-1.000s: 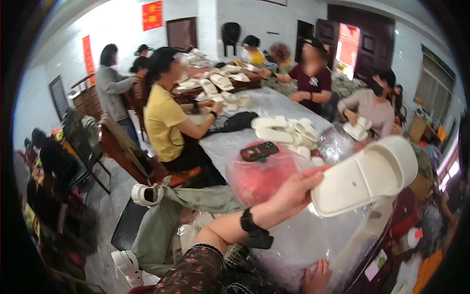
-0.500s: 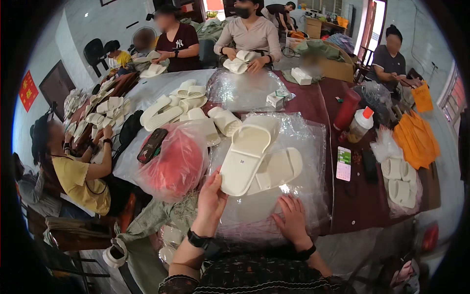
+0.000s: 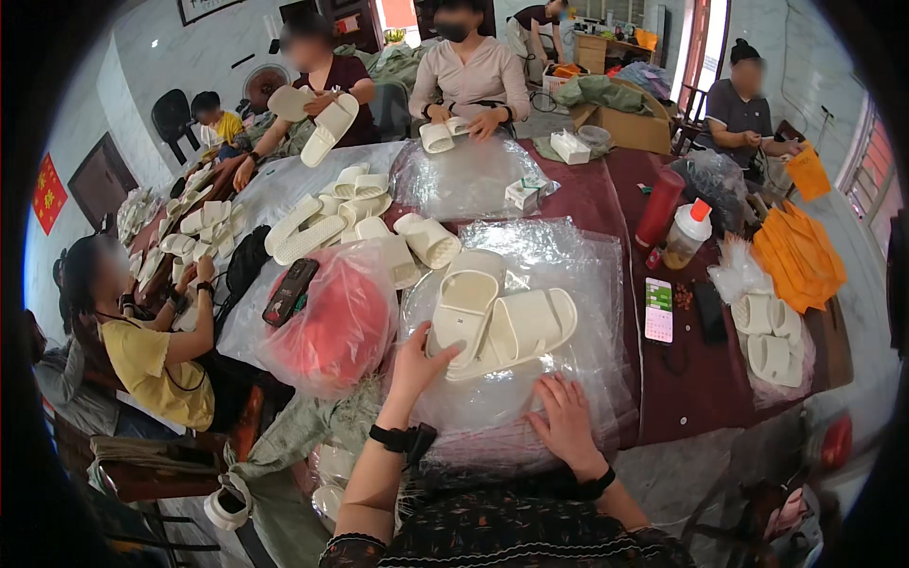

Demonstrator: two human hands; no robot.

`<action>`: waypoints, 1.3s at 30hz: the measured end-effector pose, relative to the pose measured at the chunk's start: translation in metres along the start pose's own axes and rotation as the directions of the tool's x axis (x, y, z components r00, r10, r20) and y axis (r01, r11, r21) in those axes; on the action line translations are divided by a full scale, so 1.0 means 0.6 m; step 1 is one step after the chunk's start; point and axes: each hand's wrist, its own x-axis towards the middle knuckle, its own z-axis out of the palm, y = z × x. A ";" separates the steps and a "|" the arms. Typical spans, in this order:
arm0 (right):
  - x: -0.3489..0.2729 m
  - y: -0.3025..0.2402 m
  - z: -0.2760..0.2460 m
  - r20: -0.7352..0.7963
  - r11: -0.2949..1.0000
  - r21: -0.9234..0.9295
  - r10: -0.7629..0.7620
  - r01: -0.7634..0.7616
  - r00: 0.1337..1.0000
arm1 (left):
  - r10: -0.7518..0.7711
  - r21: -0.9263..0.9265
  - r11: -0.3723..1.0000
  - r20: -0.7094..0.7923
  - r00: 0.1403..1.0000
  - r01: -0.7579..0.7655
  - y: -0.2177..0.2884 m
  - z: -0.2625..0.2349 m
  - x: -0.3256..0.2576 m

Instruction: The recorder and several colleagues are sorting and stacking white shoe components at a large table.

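Observation:
Two cream slide slippers lie on a stack of clear plastic bags [image 3: 606,284] before me. The left slipper [image 3: 461,320] overlaps the right slipper [image 3: 533,325], whose strap faces up. My left hand [image 3: 414,367] is closed on the heel edge of the left slipper, thumb on top; its other fingers are partly hidden. On the near part of the bags, my right hand [image 3: 562,417] rests flat with its fingers stretched out, holding nothing. Beyond the pair sits a loose heap of cream slippers [image 3: 365,204].
Left of the bags are a clear bag with red contents [image 3: 331,331] and a dark phone [image 3: 291,292]. To the right stand a red cylinder [image 3: 660,208], a bottle [image 3: 686,235], a lit phone [image 3: 659,310] and bagged slippers [image 3: 772,331]. Several people handle slippers around the table.
My left hand has lowered its slipper from above the bags to beside the other one, which now lies with its strap up. My right hand has stayed nearly still.

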 end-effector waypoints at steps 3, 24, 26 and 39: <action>0.000 0.002 0.006 -0.014 1.000 -0.006 -0.003 0.003 1.000 | 0.015 0.150 0.988 0.068 0.998 -0.025 0.027 -0.003 -0.002; 0.037 0.046 -0.057 0.123 0.608 0.726 0.345 -0.322 0.930 | -0.152 -0.437 0.809 0.491 0.858 0.393 0.056 0.032 -0.079; 0.042 0.048 -0.061 0.013 0.784 0.558 0.320 -0.272 0.947 | -0.141 -0.452 0.808 0.475 0.869 0.378 0.052 0.029 -0.084; 0.083 0.022 -0.087 -0.369 0.969 0.051 0.244 -0.243 0.897 | -0.121 0.388 0.922 0.308 0.944 -0.008 0.086 0.031 -0.135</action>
